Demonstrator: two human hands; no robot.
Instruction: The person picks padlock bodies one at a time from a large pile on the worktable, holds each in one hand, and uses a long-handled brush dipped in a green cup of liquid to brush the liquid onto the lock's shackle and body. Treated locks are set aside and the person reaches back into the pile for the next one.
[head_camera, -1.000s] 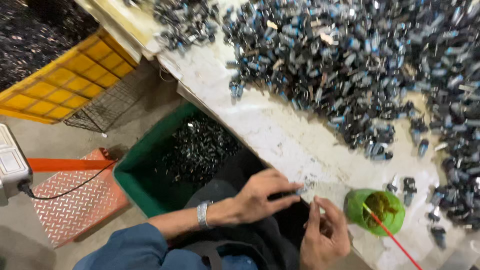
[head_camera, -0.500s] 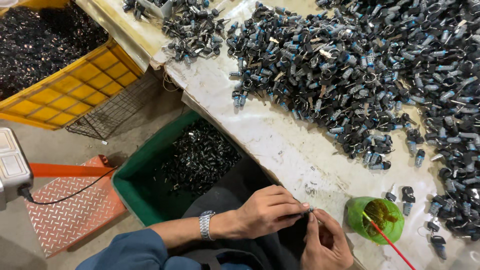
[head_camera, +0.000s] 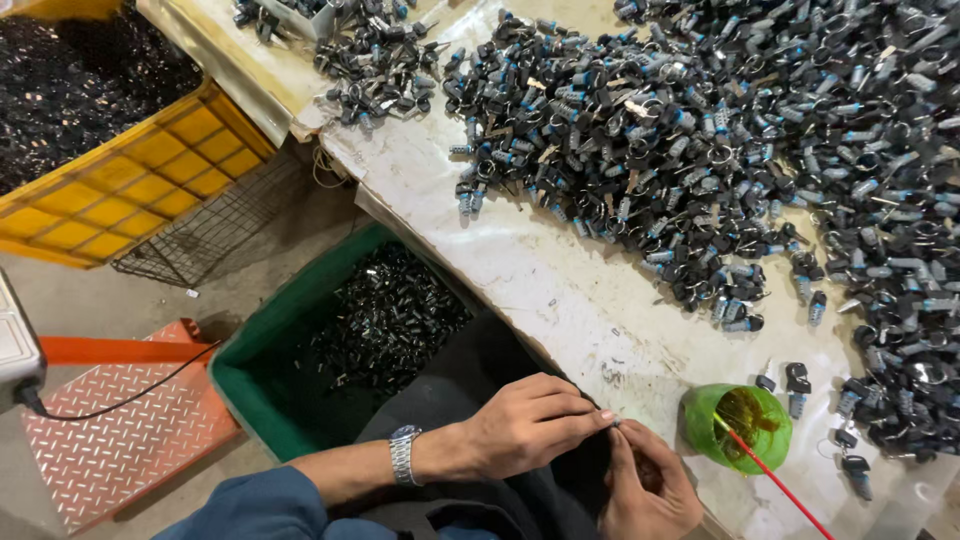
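As the view is tilted lower than a moment ago, a small metal part (head_camera: 615, 424) is pinched between left hand (head_camera: 525, 425) and right hand (head_camera: 645, 490) fingertips — lower centre, beside the green cup (head_camera: 700, 425) — assembly evidently continuing.

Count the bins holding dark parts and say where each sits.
2. A yellow bin is at the upper left beside the table; a green bin is below the table edge, left of the left hand. Others may lie out of view.

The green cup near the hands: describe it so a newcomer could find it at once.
Start at the pale worktable heaped with small dark parts. At its near edge, just beyond the right hand, stands a little green cup. It alone is bright green, with a red stick leaning out.
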